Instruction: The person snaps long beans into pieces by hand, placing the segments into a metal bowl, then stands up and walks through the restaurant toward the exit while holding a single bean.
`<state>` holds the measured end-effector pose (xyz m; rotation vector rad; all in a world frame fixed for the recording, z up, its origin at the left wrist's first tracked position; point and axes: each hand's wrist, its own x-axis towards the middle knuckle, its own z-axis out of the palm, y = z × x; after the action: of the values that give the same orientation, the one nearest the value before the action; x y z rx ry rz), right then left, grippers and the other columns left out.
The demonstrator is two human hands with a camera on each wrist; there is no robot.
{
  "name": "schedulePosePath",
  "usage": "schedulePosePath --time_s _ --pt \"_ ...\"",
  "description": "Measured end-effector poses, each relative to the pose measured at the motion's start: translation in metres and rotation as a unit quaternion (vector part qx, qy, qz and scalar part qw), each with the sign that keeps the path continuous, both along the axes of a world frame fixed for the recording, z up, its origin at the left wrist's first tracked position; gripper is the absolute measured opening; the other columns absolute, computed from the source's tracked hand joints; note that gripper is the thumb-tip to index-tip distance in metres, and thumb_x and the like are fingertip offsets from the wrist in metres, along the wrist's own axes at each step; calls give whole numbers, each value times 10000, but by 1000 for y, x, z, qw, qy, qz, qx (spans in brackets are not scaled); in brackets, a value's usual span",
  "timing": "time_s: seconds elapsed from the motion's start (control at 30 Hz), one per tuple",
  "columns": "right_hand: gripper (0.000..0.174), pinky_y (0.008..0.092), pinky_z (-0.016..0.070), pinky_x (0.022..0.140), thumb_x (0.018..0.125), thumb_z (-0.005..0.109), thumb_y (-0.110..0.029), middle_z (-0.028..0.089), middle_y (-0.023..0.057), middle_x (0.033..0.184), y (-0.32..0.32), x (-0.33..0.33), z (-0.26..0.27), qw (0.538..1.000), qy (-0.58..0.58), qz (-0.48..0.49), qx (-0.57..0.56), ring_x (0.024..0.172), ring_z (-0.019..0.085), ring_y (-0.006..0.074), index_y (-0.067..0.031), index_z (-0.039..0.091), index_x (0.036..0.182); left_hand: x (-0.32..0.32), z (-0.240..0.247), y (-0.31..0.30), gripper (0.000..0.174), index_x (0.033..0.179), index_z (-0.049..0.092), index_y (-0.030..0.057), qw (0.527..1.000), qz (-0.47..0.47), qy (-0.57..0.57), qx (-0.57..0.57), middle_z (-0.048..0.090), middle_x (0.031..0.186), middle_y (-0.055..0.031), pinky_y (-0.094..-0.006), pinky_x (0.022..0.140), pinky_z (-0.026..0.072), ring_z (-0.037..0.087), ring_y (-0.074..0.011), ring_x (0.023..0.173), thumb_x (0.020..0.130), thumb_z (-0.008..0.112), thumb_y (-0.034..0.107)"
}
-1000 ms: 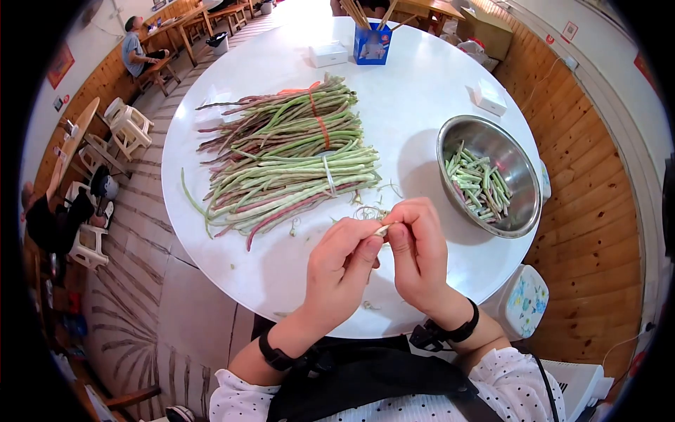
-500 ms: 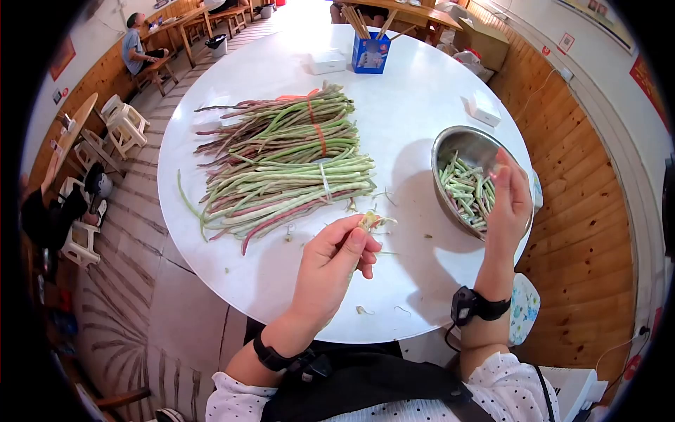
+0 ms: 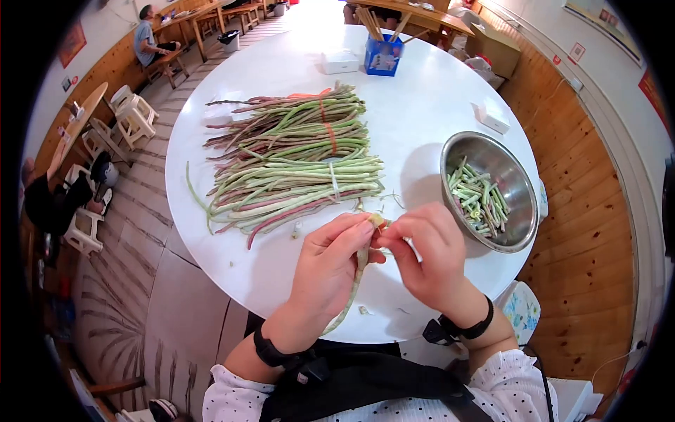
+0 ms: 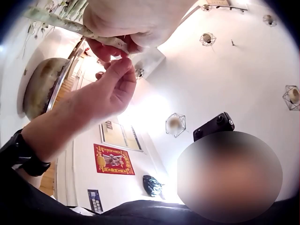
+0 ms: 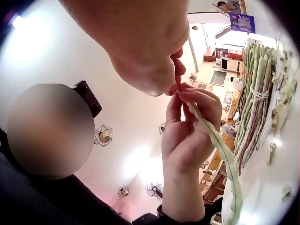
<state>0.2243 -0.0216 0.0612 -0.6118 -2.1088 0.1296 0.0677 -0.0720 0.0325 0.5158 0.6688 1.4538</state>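
Note:
My left hand [image 3: 327, 260] grips a pale green long bean [image 3: 356, 278] near its end, over the front of the round table. The rest of the bean hangs below the palm, and in the right wrist view its long bean length [image 5: 229, 166] curves down past the left hand [image 5: 190, 145]. Thumb and fingers of my right hand [image 3: 430, 253] pinch at the bean's tip, right beside the left fingertips. The tip itself is mostly hidden by the fingers. Beyond the hands lie tied bundles of long beans [image 3: 288, 179], green and purplish.
To the right, a steel bowl [image 3: 522, 211] holds short bean pieces [image 3: 478, 193]. Bean scraps [image 3: 364, 310] dot the white table [image 3: 415, 105]. At the back stand a blue chopstick box [image 3: 382, 56] and a white box [image 3: 340, 62]; another white box [image 3: 492, 116] sits behind the bowl.
My right hand went from beside the left hand out over the bowl, then came back to the left fingertips. A long bean length now hangs from the left hand.

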Motion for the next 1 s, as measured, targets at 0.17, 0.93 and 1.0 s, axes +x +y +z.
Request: schedulePosePath --time_s 0.17,0.93,1.0 --pt "187 367 424 623 725 757 -16 607 65 810 -17 3 5 997 -4 69 -34 704 560 259 -68 636 858 -12 3 12 201 1129 626 28 993 60 -88 -58 643 992 -31 -367 904 511 605 -147 910 986 549 147" --pt "204 240 521 594 884 684 -74 689 83 753 -31 -29 -9 896 70 86 -429 634 649 102 5 668 1071 -31 35 -20 448 1330 550 78 763 338 511 206 576 1235 -126 -483 1076 384 499 -308 1231 898 665 107" --pt "203 227 508 581 882 680 -70 687 73 755 -32 -27 -9 886 83 80 -449 626 629 81 12 668 1067 -51 36 -30 491 1320 604 104 507 278 765 283 567 1260 -122 -509 1114 325 458 -320 1275 840 707 108"
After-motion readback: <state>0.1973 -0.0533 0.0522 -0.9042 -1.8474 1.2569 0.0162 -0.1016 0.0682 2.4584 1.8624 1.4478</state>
